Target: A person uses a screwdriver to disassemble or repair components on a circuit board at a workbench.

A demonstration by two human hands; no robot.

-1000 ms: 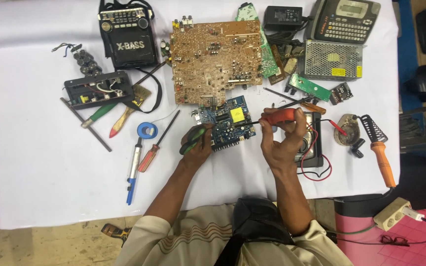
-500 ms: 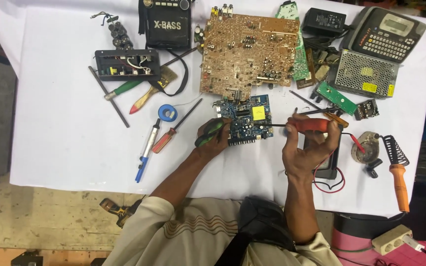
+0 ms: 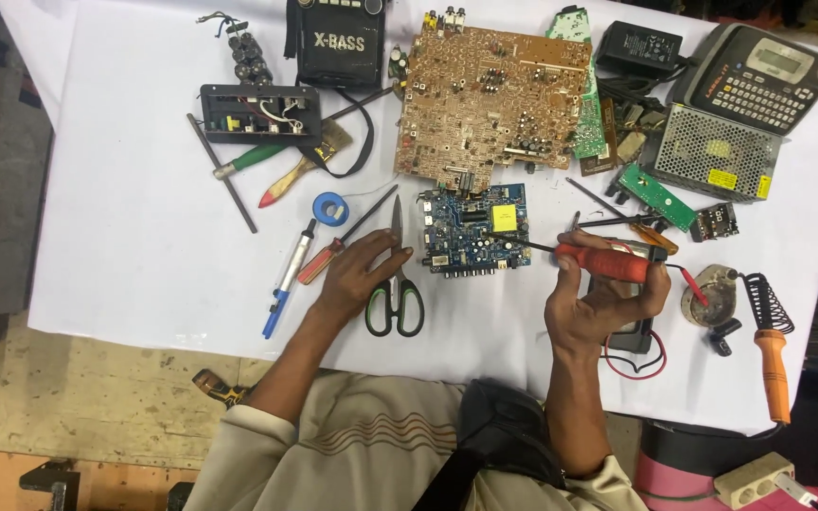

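A small blue circuit board lies on the white cloth in front of me. My right hand grips a red-handled screwdriver held level, its thin metal tip reaching left over the board's right edge. My left hand rests on the cloth left of the board with fingers spread, the thumb touching the blades of green-and-black-handled scissors that lie flat beside it. A red-handled screwdriver and a blue-and-silver pen tool lie just left of that hand.
A large brown circuit board sits behind the blue one, with a black radio to its left. At right are a metal mesh box, a keypad device, an orange-handled soldering iron and a black meter with red wire.
My left hand has drawn back from the blue board and the scissors now lie flat on the cloth beside it. My right hand still holds the red screwdriver at the board.
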